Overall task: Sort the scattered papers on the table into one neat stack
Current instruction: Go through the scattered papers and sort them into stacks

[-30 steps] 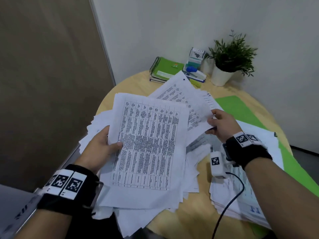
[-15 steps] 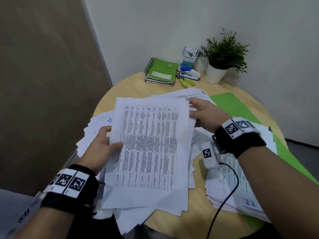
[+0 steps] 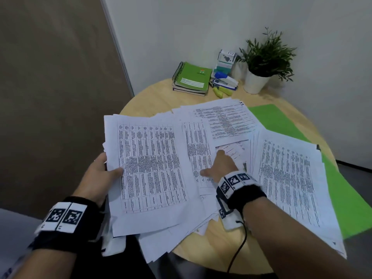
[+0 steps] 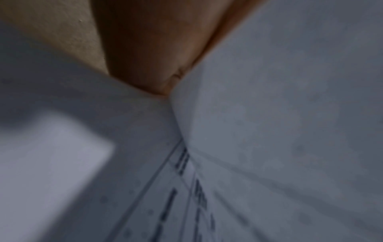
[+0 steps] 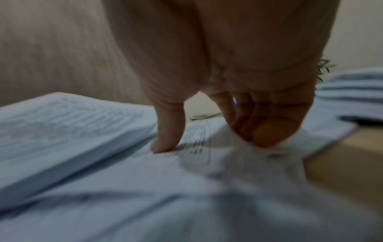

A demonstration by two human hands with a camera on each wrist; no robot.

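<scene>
My left hand (image 3: 100, 174) grips a gathered bundle of printed sheets (image 3: 149, 168) by its left edge, thumb on top, raised over the near left of the round wooden table (image 3: 161, 93). In the left wrist view a finger (image 4: 145, 49) lies against the underside of that paper (image 4: 269, 114). My right hand (image 3: 218, 168) rests on loose overlapping sheets (image 3: 225, 121) in the middle. Its thumb (image 5: 165, 139) and bent fingertips (image 5: 267, 134) press down on a sheet, apart from each other. A separate stack (image 3: 287, 188) lies to the right.
The right stack sits partly on a green mat (image 3: 275, 119). At the far edge stand green spiral notebooks (image 3: 191, 79), a clutter of small office items (image 3: 223, 79) and a potted plant (image 3: 259, 73). More loose sheets hang over the near table edge under the bundle.
My right hand left the top edge of the held bundle and came down onto the loose sheets in the middle. The left hand keeps its grip on the bundle.
</scene>
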